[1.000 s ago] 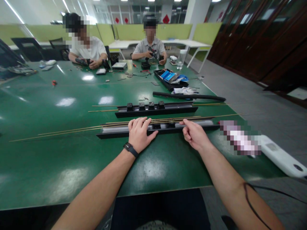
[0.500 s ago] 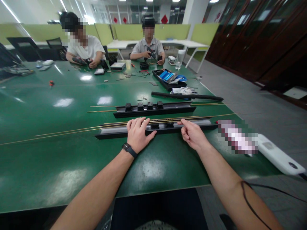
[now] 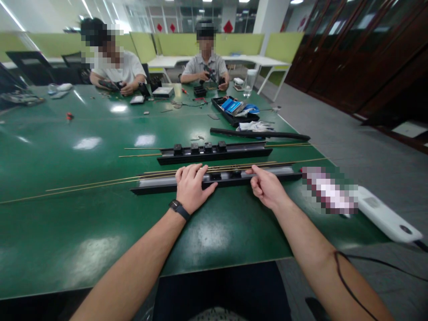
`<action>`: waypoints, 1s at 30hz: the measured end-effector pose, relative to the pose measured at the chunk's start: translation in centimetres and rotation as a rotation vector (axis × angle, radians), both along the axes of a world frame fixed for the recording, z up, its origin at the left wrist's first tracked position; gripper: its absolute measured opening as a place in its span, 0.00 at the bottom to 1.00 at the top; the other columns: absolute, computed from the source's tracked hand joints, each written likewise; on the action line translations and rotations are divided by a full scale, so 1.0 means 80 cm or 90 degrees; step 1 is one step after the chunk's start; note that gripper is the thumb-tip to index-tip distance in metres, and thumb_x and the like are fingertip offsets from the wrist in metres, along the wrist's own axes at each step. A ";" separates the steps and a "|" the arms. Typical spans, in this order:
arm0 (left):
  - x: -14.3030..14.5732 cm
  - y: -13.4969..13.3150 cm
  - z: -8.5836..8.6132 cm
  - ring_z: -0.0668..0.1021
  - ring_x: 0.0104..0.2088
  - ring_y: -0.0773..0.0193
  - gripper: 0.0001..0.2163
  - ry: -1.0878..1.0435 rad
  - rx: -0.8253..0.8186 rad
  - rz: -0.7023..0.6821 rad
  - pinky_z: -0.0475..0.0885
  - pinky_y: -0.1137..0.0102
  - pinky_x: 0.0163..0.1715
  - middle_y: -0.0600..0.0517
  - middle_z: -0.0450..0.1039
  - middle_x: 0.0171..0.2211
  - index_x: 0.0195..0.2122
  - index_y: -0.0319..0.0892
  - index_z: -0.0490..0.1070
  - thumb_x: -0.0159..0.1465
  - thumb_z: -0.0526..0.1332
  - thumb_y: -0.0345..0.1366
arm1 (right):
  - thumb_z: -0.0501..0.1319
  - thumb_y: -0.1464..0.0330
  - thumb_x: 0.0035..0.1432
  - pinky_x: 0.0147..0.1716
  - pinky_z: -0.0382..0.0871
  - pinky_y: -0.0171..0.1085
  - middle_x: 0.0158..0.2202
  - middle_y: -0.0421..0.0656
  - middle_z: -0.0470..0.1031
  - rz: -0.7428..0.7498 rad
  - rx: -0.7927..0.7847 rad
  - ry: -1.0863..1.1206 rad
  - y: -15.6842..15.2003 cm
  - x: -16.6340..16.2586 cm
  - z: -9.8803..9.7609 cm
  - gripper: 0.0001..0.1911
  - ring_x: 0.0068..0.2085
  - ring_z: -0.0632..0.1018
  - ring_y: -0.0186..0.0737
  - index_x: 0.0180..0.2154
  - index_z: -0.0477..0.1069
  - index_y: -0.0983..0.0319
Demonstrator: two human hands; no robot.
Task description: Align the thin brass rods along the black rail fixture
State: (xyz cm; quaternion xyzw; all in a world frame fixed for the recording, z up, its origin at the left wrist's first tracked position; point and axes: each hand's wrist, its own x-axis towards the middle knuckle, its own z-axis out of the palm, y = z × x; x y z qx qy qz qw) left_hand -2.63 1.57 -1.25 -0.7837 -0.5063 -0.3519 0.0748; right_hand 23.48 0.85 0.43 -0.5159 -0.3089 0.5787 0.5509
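A long black rail (image 3: 157,183) lies across the green table (image 3: 100,232) in front of me, with thin brass rods (image 3: 87,183) running along its top and out to the left. My left hand (image 3: 191,187) lies flat on the rail's middle, fingers spread over the rods. My right hand (image 3: 267,186) rests at the rail further right, its fingers curled, the forefinger and thumb pinched at a rod. A second black rail (image 3: 214,153) with several black blocks on it lies just beyond.
A black strip (image 3: 261,133) and a black tray (image 3: 234,111) of blue parts lie further back right. A white device (image 3: 384,217) sits at the table's right corner. Two people work at the far side, one on the left (image 3: 113,67) and one in the middle (image 3: 205,67). Grey floor lies right.
Both hands stay on the near rail; the view has shifted slightly, and the right hand has crept a little to the left along the rod.
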 end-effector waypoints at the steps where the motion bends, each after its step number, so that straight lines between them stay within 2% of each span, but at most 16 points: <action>1: 0.000 0.000 0.000 0.74 0.58 0.48 0.23 -0.001 -0.002 -0.001 0.59 0.52 0.62 0.44 0.75 0.57 0.57 0.47 0.72 0.64 0.66 0.50 | 0.67 0.57 0.60 0.08 0.45 0.27 0.14 0.34 0.66 -0.011 -0.005 0.004 0.000 0.000 0.000 0.15 0.11 0.56 0.26 0.37 0.74 0.64; 4: 0.000 -0.001 0.000 0.74 0.58 0.48 0.23 -0.003 -0.006 -0.003 0.58 0.51 0.62 0.44 0.75 0.57 0.57 0.48 0.72 0.64 0.66 0.50 | 0.66 0.58 0.61 0.08 0.46 0.26 0.14 0.34 0.66 -0.030 -0.002 0.010 0.000 0.001 0.000 0.14 0.11 0.57 0.26 0.38 0.73 0.63; 9: 0.000 -0.001 0.000 0.74 0.57 0.48 0.23 -0.001 -0.003 -0.001 0.59 0.52 0.62 0.44 0.75 0.57 0.57 0.47 0.72 0.64 0.66 0.51 | 0.68 0.58 0.60 0.08 0.45 0.26 0.15 0.34 0.67 0.007 0.011 -0.007 0.000 -0.001 -0.001 0.16 0.11 0.56 0.25 0.39 0.74 0.64; 15: 0.000 -0.001 0.001 0.74 0.57 0.48 0.23 0.000 0.001 -0.002 0.59 0.51 0.62 0.44 0.75 0.57 0.57 0.47 0.72 0.63 0.66 0.50 | 0.67 0.59 0.61 0.08 0.45 0.27 0.14 0.34 0.66 -0.047 -0.001 0.009 0.000 -0.001 0.002 0.14 0.11 0.57 0.26 0.38 0.73 0.63; 20: 0.000 -0.001 0.000 0.74 0.57 0.48 0.24 0.003 -0.001 -0.001 0.58 0.51 0.62 0.44 0.75 0.57 0.57 0.46 0.72 0.64 0.66 0.51 | 0.69 0.57 0.58 0.08 0.45 0.26 0.15 0.34 0.67 0.013 0.011 -0.006 -0.002 -0.003 0.002 0.17 0.11 0.56 0.25 0.39 0.74 0.64; 26: 0.000 0.000 -0.001 0.74 0.58 0.47 0.24 -0.002 -0.006 -0.002 0.58 0.51 0.62 0.44 0.75 0.57 0.57 0.47 0.72 0.64 0.66 0.51 | 0.67 0.59 0.60 0.08 0.46 0.26 0.14 0.33 0.66 -0.043 0.008 0.008 0.000 0.000 -0.001 0.14 0.11 0.57 0.26 0.38 0.73 0.63; 30: 0.000 0.000 -0.001 0.74 0.58 0.48 0.23 -0.002 -0.004 -0.003 0.58 0.51 0.62 0.44 0.75 0.57 0.57 0.47 0.71 0.64 0.65 0.51 | 0.69 0.57 0.58 0.08 0.45 0.26 0.15 0.34 0.67 0.013 0.023 -0.020 -0.001 -0.003 0.000 0.17 0.11 0.57 0.25 0.39 0.74 0.63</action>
